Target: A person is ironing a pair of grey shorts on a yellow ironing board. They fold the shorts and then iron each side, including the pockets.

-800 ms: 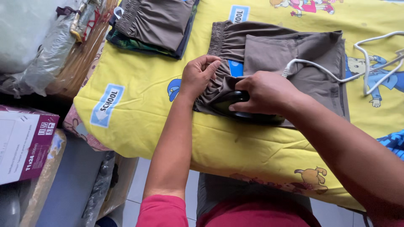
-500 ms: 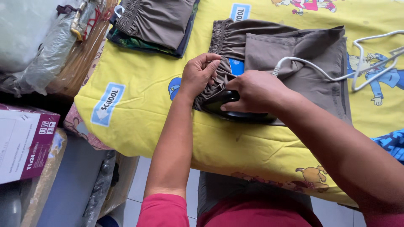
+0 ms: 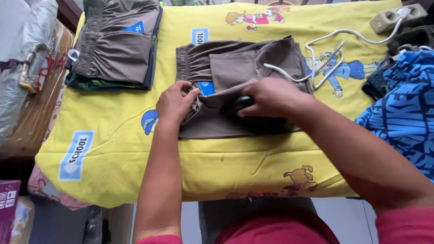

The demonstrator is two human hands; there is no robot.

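At the near left corner a maroon box (image 3: pixel 8 205) with a pale printed panel pokes into view below the surface (image 3: pixel 135 180), which is covered by a yellow cartoon-print cloth; on that cloth's near left lies a pale blue oblong label (image 3: pixel 74 154) with an arrow, and near the front edge a small brown cartoon dog (image 3: pixel 299 177); the left hand (image 3: pixel 175 103) presses on the brown shorts (image 3: pixel 235 68) at their left edge, fingers bent and pinching the fabric beside a small blue tag (image 3: pixel 206 87); the right hand (image 3: pixel 271 97) grips the dark iron (image 3: pixel 253 118), fingers wrapped tight round its handle, on the shorts' near part; the shorts lie mid-surface, waistband to the left; a white cord (image 3: pixel 325 54) loops away right toward a beige socket strip (image 3: pixel 391 18) at the far right corner; a blue patterned garment (image 3: pixel 402 113) lies at the right edge; far left sits a stack of folded brown shorts (image 3: pixel 113 45); beyond the left edge are clear plastic-wrapped bundles (image 3: pixel 27 72).
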